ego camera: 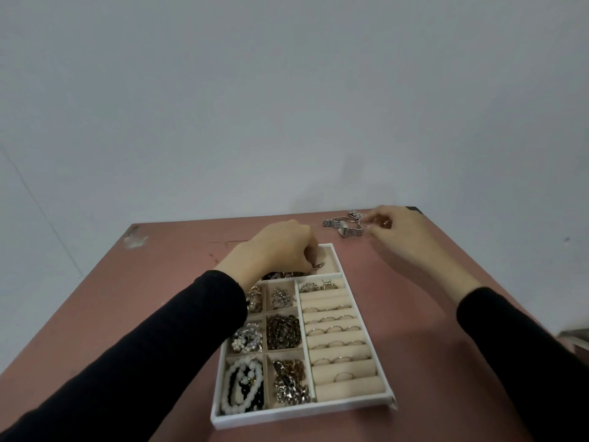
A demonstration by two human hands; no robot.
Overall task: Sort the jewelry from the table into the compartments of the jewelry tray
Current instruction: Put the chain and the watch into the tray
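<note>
A white jewelry tray (363,327) with beige lining lies on the table, its left compartments filled with chains, beads and a white bead bracelet (237,387), its right side lined with ring rolls holding several rings. My left hand (280,247) hovers over the tray's far long compartment, fingers pinched on a small metal piece (317,265) just above the lining. My right hand (395,228) reaches to the far right of the table, its fingertips closed at the end of a silver watch (343,227) that lies on the table beside another silver piece (355,214).
The reddish-brown table (165,298) ends at a grey wall behind. A scuffed patch (135,239) marks its far left corner. A dark object (573,341) shows at the right edge of the view.
</note>
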